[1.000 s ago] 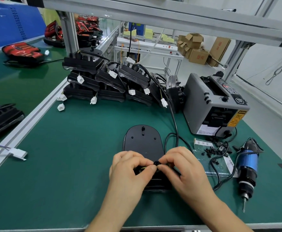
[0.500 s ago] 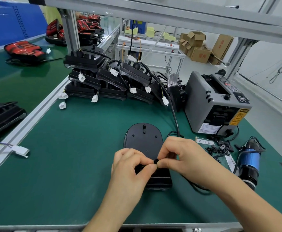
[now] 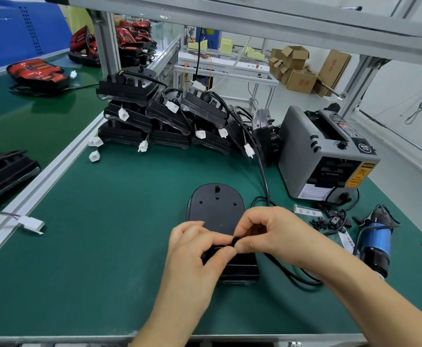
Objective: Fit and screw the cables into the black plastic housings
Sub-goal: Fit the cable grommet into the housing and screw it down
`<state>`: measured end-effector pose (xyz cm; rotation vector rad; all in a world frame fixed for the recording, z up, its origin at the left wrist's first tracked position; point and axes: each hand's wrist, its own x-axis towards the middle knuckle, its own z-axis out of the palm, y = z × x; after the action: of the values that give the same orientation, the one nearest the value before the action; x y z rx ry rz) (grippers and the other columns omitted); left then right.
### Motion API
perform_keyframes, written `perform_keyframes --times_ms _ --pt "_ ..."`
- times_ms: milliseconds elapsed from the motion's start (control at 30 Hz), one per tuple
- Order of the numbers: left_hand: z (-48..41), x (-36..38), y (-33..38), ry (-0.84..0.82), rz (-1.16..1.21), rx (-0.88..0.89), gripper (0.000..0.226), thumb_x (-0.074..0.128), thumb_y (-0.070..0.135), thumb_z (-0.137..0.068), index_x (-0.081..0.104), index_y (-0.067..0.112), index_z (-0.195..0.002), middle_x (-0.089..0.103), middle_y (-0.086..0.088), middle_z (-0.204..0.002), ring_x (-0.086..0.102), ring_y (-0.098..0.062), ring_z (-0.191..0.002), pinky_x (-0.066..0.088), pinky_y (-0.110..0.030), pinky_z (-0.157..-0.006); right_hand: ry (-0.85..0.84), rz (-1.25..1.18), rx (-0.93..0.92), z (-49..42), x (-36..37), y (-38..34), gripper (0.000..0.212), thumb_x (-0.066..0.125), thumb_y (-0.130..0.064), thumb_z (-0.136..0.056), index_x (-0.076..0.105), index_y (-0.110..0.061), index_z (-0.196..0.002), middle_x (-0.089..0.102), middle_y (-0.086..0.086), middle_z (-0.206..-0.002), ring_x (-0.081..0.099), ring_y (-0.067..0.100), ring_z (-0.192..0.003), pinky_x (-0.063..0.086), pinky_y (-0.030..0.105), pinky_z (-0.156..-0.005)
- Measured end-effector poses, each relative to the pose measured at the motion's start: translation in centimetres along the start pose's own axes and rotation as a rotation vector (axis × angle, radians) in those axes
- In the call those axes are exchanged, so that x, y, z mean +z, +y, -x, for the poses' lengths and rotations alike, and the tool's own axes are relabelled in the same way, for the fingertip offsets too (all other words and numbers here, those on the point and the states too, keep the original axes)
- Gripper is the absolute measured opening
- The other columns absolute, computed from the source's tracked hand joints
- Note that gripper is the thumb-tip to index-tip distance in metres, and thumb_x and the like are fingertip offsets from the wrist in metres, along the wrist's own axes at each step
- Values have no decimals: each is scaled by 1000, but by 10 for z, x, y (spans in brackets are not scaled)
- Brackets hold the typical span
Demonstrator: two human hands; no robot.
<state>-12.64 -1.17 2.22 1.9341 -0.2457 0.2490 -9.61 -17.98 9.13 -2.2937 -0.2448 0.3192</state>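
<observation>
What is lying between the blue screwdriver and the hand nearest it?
In the head view, a pile of small black parts and white paper labels lie between the blue screwdriver and the right hand.

yellow warning label point(image 3: 358, 175) on grey machine point(image 3: 305, 151), red characters on box point(image 3: 302, 82), illegible

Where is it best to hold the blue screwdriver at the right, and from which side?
Grip the screwdriver round its blue barrel, from above, with the right hand once it frees the cable. It lies flat on the mat, black nose toward the near edge, cords crowding its far end, so the barrel seems the freest part.
</observation>
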Motion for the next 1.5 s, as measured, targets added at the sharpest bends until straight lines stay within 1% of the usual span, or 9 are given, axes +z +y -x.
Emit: perform_keyframes --times_ms 133,300,467,567,667,867,1033,1167,1500 --pt "0 -1 -1 32 -6 9 20 78 20 -72 67 37 -74 50 42 -102 31 18 -119 21 5 -85 20 1 -11 0 1 0 18 82 -23 -69 66 -29 -67 62 -11 -64 52 1 -59 43 20 -59" --pt "0 -3 -3 -44 -26 65 18 75 19 -77 66 34 -75 60 28 -95 31 12 -122 22 1 -89 27 -24 -34 5 -1 5 20 79 -20 -74 68 -34 -65 63 -15 -66 53 -4 -62 41 11 -61" --pt "1 -9 -5 -73 4 55 21 69 32 -77 59 37 -95 40 42 -111 23 14 -128 18 5 -90 -16 -18 -64 6 -3 6 22 75 -17 -79 66 -34 -67 61 -18 -66 52 -5 -63 39 9 -63" --pt "0 -13 -9 -149 -29 93 19 63 34 -77 58 38 -96 45 36 -112 25 10 -129 18 2 -94 -100 -20 -26 2 -8 3 17 72 -18 -82 67 -29 -70 59 -20 -60 49 -6 -57 35 6 -58" --pt "0 -12 -11 -146 -29 90 17 68 27 -80 61 37 -93 50 32 -108 28 8 -128 20 1 -94 -218 -19 23 -5 -15 -2 16 71 -19 -83 68 -28 -71 60 -16 -66 49 -2 -62 38 10 -61" --pt "1 -9 -12 -101 -42 119 15 62 36 -75 57 42 -87 51 30 -109 32 3 -127 24 -2 -94 -430 -11 69 -14 -22 -10 20 67 -19 -86 65 -30 -69 58 -16 -66 48 1 -64 38 16 -66" --pt "3 -7 -14 -91 -32 171 10 63 37 -77 59 42 -85 57 24 -99 34 -5 -128 29 -12 -97 -444 58 115 -17 -20 -8 16 65 -25 -88 64 -29 -72 57 -21 -62 46 -7 -58 37 10 -59" --pt "2 -6 -12 -84 9 158 10 60 49 -72 58 44 -80 58 21 -97 36 -3 -127 29 -10 -96 -410 106 146 -21 -17 -4 11 66 -30 -85 67 -28 -75 60 -17 -69 49 2 -65 42 20 -66" --pt "1 -6 -11 -80 10 134 12 67 34 -74 59 40 -80 60 19 -97 38 0 -123 29 -10 -95 -513 194 231 -38 -20 -19 10 67 -29 -85 67 -23 -77 56 -7 -72 49 7 -70 46 20 -65"
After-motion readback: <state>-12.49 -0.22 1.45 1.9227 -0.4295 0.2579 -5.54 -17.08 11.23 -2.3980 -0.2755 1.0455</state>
